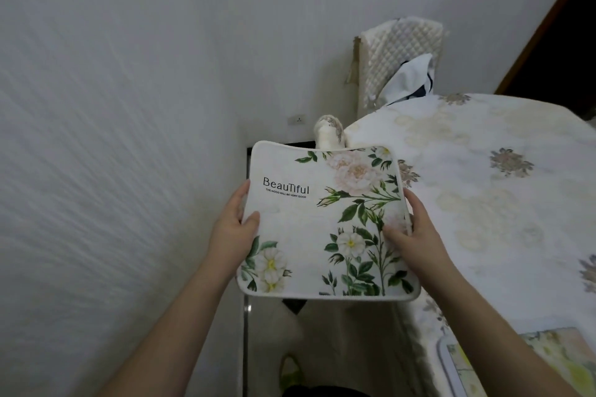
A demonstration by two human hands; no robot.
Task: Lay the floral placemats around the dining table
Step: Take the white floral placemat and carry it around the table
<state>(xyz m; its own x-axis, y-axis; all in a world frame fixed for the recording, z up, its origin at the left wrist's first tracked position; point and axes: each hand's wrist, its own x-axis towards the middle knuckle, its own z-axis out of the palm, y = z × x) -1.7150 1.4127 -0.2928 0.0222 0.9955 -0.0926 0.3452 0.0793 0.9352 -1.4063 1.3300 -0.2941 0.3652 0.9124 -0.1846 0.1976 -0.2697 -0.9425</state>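
Head view: the left hand point(233, 229) and right hand point(411, 232) each grip a side edge of a floral placemat point(322, 219), thumbs curled over its printed face and fingers underneath, holding it in the air just off the near left edge of the dining table point(483, 190). A second floral placemat point(529, 361) lies flat near the table's near edge, on the flowered tablecloth, while a quilted chair back point(400, 58) stands at the far edge against the white wall point(129, 106).
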